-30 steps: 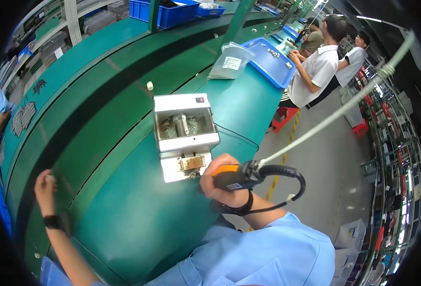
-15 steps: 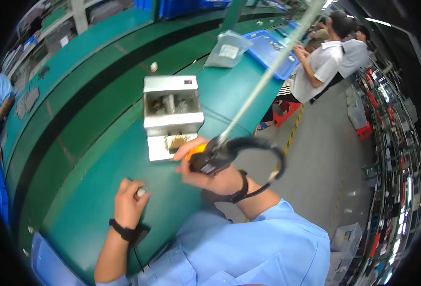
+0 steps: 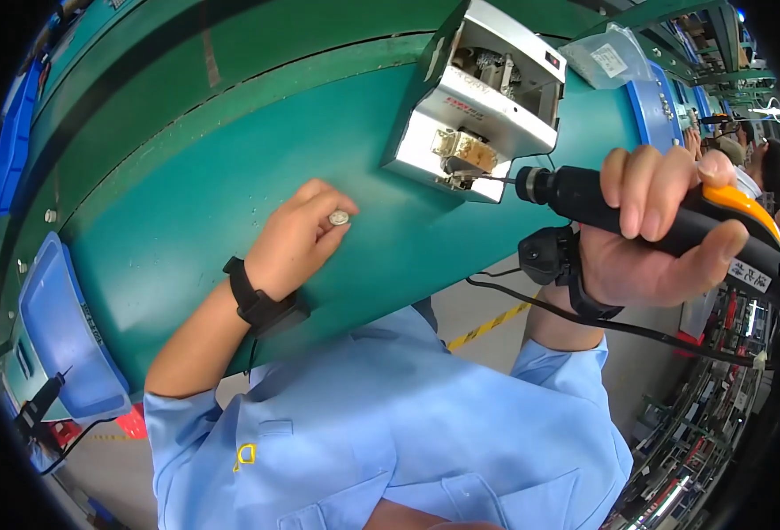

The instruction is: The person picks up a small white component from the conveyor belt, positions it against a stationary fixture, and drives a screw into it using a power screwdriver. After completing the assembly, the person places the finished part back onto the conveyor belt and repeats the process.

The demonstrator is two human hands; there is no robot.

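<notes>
At one green bench (image 3: pixel 408 256), left fingers (image 3: pixel 321 205) pinch one pale piece (image 3: pixel 339 217) and right fingers (image 3: pixel 663 193) grip one screwdriver (image 3: pixel 580 193).

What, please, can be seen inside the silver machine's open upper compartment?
In the silver machine, small shiny metal pieces lie beside a metal rail. Whatever is beneath them is covered and cannot be seen.
</notes>
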